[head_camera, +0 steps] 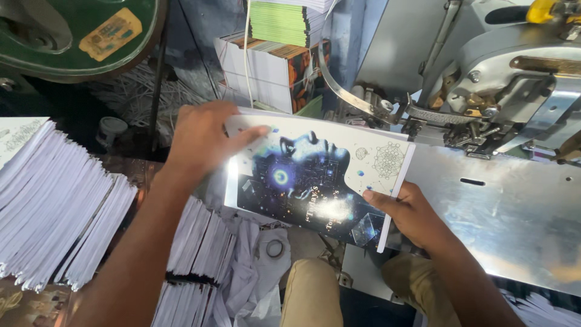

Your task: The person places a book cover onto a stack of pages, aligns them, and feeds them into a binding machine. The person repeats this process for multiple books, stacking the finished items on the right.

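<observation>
Both hands pinched a glossy dark-and-white printed booklet (315, 178), left hand (203, 139) at its far-left corner, right hand (408, 212) at its near-right edge, long axis crosswise.

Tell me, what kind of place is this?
Probably a print or book-binding shop. Both hands hold a booklet beside a metal binding machine, with paper stacks and finished books around.
</observation>
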